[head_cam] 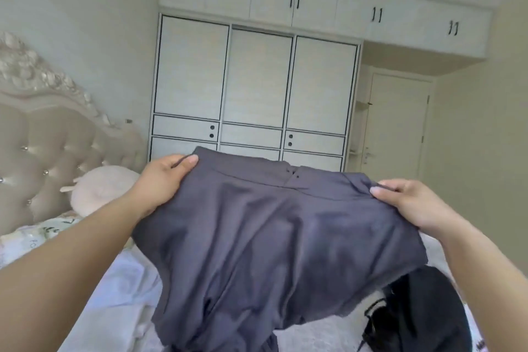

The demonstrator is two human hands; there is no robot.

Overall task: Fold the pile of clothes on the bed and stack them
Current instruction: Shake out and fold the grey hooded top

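Grey garment (274, 237) held up over bed (120, 288), spread taut; left hand (163, 180) and right hand (405, 203) each pinch a waistband corner, probably to align it for folding. Black garment (423, 311) near right.

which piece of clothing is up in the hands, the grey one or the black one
The grey garment: the left hand and right hand pinch its top corners. The black garment lies on the bed.

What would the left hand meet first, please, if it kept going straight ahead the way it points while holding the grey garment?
Probably the white wardrobe, though depth is unclear. The left hand pinches the grey garment with nothing visible between.
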